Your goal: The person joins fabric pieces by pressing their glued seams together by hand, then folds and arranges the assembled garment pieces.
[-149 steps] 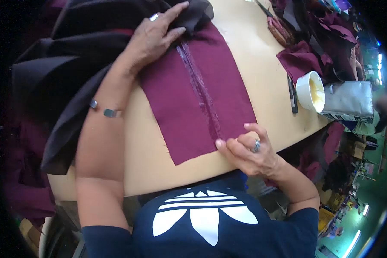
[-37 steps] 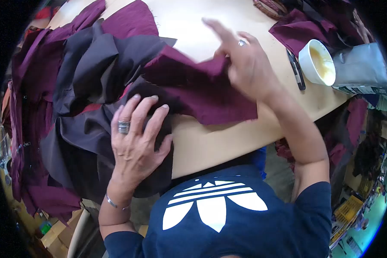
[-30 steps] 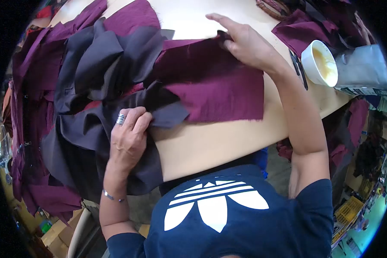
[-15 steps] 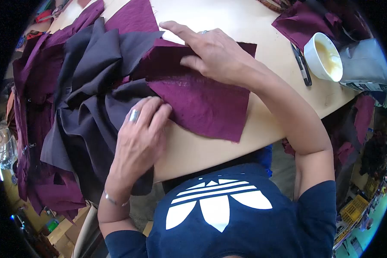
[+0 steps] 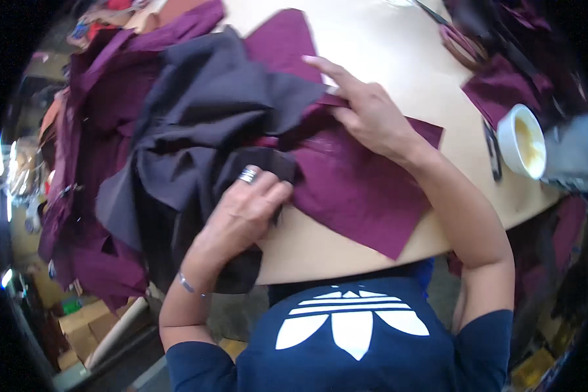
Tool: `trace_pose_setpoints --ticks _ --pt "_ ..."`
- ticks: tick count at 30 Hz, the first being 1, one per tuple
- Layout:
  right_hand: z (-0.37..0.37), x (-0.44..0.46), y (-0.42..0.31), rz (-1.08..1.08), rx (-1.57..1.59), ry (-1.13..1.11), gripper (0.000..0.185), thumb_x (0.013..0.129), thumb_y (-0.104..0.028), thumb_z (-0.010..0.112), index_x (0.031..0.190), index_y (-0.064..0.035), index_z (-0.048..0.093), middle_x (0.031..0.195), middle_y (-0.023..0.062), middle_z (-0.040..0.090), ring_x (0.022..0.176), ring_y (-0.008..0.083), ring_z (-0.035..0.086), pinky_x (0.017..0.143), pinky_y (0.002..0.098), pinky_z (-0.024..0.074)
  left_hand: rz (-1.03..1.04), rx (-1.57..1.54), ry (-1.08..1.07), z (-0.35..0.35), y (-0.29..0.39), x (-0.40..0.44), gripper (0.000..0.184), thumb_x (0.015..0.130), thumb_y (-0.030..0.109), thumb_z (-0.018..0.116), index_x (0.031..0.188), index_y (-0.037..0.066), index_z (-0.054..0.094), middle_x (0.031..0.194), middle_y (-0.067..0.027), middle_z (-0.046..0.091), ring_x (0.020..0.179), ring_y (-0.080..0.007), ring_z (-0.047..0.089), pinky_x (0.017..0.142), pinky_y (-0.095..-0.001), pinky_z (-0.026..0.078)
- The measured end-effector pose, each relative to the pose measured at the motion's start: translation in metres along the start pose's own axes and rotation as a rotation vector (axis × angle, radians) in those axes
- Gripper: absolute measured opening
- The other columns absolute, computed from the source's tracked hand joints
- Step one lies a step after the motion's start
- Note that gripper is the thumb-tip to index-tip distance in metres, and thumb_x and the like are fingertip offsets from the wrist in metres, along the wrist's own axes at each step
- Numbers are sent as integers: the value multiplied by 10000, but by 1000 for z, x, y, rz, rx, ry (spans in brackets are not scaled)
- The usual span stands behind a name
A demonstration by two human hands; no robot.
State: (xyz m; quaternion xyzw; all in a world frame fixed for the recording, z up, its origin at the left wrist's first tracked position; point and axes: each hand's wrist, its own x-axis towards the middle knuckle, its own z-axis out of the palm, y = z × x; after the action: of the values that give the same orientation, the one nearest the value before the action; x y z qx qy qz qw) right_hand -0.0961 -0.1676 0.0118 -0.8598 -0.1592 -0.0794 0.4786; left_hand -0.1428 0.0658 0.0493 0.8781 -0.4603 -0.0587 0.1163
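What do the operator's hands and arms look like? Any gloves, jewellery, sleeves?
No gloves. Left hand: wide, banded silver-coloured ring; thin silver-coloured bracelet at that wrist. Right hand: too blurred to confirm a ring; wrist bare. Both arms: short navy sleeves ending above the elbows, forearms uncovered.

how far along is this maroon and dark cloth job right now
Done, it seems: the maroon panel looks cut out, with long, defined edges. In hand: the left hand pinches the dark cloth near where it meets the panel, and the right hand grips the panel's upper part. Left, probably: smoothing out, as the dark cloth lies bunched. Whether the two are joined, I can't tell.
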Motion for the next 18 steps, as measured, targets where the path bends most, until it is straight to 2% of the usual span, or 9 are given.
trace_pose_setpoints --ticks 2,4,6,7,10,11,14,15,18 --pt "-3 3 -3 102 27 -39 694 766 80 490 1381 -208 346 682 90 598 576 154 501 653 293 440 -22 115 -41 -4 3 -8 218 658 -6 552 871 35 537 795 -103 498 770 -280 506 726 -355 432" --pt "0 2 1 65 -53 20 701 774 66 497 1393 -214 323 674 89 581 580 155 497 663 297 440 -139 64 -121 -12 4 -14 196 687 40 579 879 47 541 817 -99 516 804 -273 510 748 -365 421" --pt "-7 -1 2 71 -81 31 695 770 14 518 1393 -196 291 706 154 604 658 286 580 695 390 465 -207 40 -187 -20 10 -13 226 700 72 588 923 60 557 843 -93 528 838 -271 507 753 -377 424" --pt "-13 -3 1 81 -100 41 696 769 -13 529 1393 -187 274 722 187 615 696 352 621 711 436 477 -159 165 -202 -28 21 -10 246 717 143 623 946 72 566 847 -78 531 854 -258 522 771 -387 424" --pt "-31 -16 -8 123 -263 -48 691 782 -52 571 1391 -180 269 718 179 615 678 357 613 698 443 477 12 51 27 -17 40 6 272 727 167 635 972 70 568 866 -75 533 890 -250 533 814 -403 419" --pt "-36 -21 -8 127 -314 -78 675 786 -62 575 1383 -176 280 728 176 617 687 354 611 708 442 472 81 20 107 -8 44 12 261 728 131 603 976 58 565 892 -86 535 907 -250 540 810 -382 439" --pt "-51 -36 -3 96 -460 -116 628 795 -76 581 1356 -165 314 769 161 622 723 341 606 748 439 454 54 12 -52 8 38 21 259 716 82 566 971 40 559 915 -96 540 896 -241 549 764 -350 471" --pt "-54 -42 4 41 -493 -94 610 796 -72 577 1345 -162 326 788 154 624 741 335 605 767 437 443 66 45 -17 14 35 22 273 705 57 539 976 31 557 912 -101 538 844 -238 562 690 -321 490" --pt "-56 -53 16 -9 -518 28 562 797 -46 560 1313 -158 367 911 124 635 824 296 604 826 403 400 69 69 -11 11 36 29 248 695 37 561 943 33 570 875 -87 528 763 -230 568 643 -322 488"
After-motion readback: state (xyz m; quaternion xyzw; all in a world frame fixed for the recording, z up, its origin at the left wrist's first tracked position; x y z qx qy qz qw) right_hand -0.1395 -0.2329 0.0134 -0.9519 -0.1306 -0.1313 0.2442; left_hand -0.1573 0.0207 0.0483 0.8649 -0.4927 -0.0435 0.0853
